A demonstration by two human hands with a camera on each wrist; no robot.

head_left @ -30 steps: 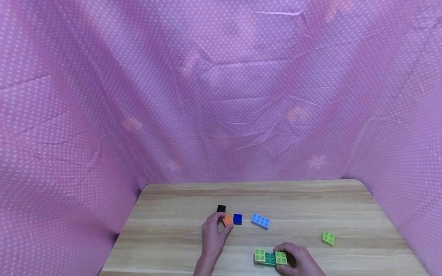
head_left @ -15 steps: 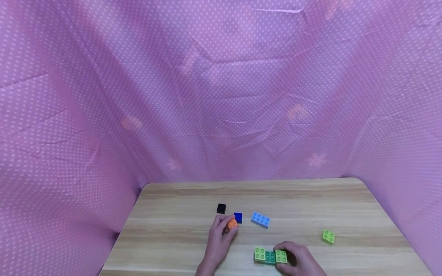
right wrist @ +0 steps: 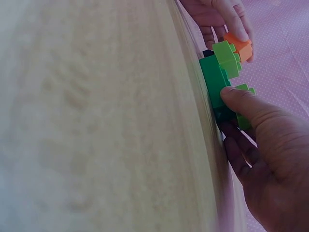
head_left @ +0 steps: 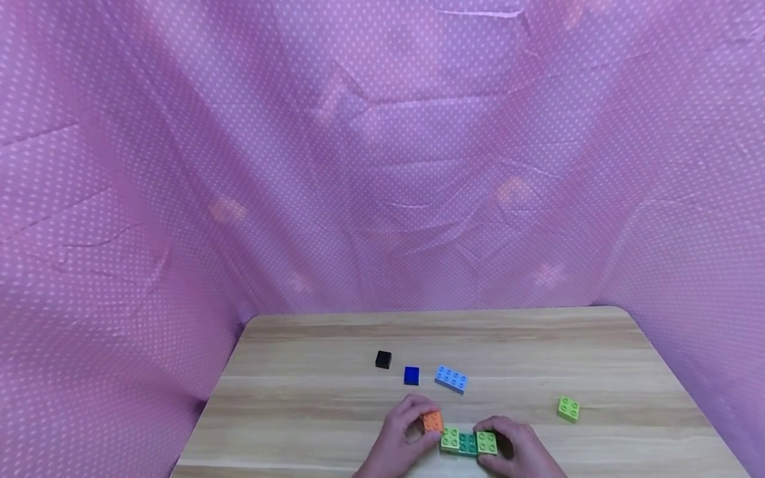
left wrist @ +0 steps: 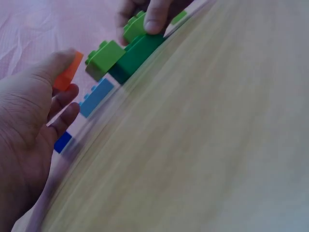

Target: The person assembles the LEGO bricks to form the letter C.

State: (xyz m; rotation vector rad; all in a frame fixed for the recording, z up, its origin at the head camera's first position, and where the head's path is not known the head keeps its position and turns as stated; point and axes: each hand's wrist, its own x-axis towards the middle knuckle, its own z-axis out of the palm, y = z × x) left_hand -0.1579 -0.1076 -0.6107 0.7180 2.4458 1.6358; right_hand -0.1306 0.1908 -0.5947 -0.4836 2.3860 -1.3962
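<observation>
Closer to the body now than a moment ago, the left hand (head_left: pixel 399 437) pinches the orange brick (head_left: pixel 433 421) just beside the green stack (head_left: pixel 468 443), whose right end the right hand (head_left: pixel 517 446) grips. Steadying that stack while keeping the orange brick level should help. Beyond, the loose lime brick (head_left: pixel 568 409), light-blue brick (head_left: pixel 451 379), dark-blue block (head_left: pixel 411 376) and black block (head_left: pixel 384 359) lie on the worktop (head_left: pixel 299 411).
</observation>
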